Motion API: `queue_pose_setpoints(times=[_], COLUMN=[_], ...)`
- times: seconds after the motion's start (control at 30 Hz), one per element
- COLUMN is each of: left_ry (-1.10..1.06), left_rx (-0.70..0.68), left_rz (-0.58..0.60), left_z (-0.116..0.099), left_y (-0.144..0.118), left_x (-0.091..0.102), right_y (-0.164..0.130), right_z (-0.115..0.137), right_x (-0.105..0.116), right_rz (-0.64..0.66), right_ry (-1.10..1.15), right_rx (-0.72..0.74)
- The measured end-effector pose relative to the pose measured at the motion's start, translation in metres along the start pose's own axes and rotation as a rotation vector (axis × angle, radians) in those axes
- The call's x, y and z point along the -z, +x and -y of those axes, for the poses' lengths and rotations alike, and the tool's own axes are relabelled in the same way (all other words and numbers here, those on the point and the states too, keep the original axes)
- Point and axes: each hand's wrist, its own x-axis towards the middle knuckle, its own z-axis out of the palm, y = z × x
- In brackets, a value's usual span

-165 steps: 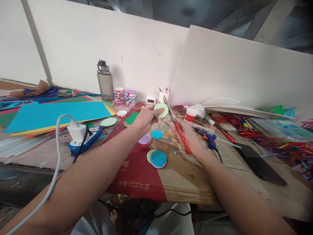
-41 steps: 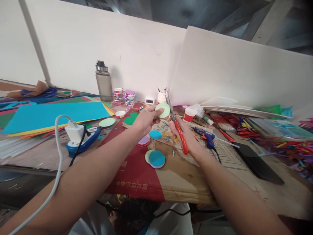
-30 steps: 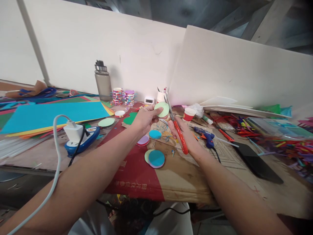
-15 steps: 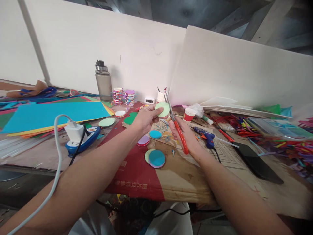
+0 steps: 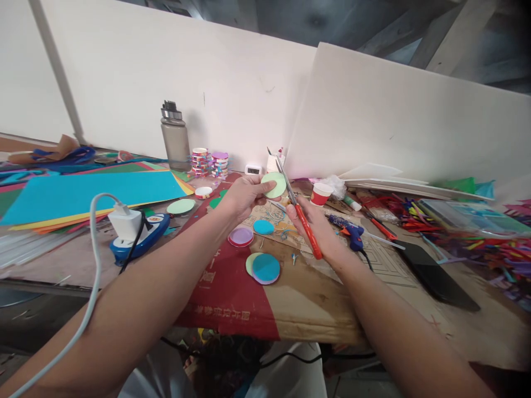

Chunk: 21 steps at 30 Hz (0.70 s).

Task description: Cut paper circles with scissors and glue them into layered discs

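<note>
My left hand pinches a light green paper disc between thumb and fingers, raised over the table. Just right of it, my right hand is wrapped round the red handles of a pair of scissors. Their blades point up and away, along the disc's right edge; I cannot tell whether they touch the paper. Below the hands lie a blue disc, a purple disc and an overlapping pile of discs with a blue one on top. Another pale green disc lies further left.
Coloured sheets and a power strip with a white charger fill the left. A bottle and stacked paper rings stand behind. Right are a paper cup, a glue gun and a black phone.
The left hand and green disc have shifted very slightly left. The scissors remain beside the disc's right edge in nearly the same position.
</note>
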Motion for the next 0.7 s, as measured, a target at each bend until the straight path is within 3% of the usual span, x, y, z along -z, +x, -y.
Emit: queue_pose_setpoints(times=[0.2,0.7], left_ry=[0.012,0.150], left_rx=[-0.016,0.049], left_rz=[0.025,0.084], left_z=[0.000,-0.014], left_y=[-0.001,0.004], left_x=[0.001,0.016], right_y=[-0.002,-0.003], right_z=[0.002,0.008], right_x=[0.000,0.005], right_rz=[-0.033,0.041], right_ry=[0.001,-0.043], right_rx=[0.039,0.004])
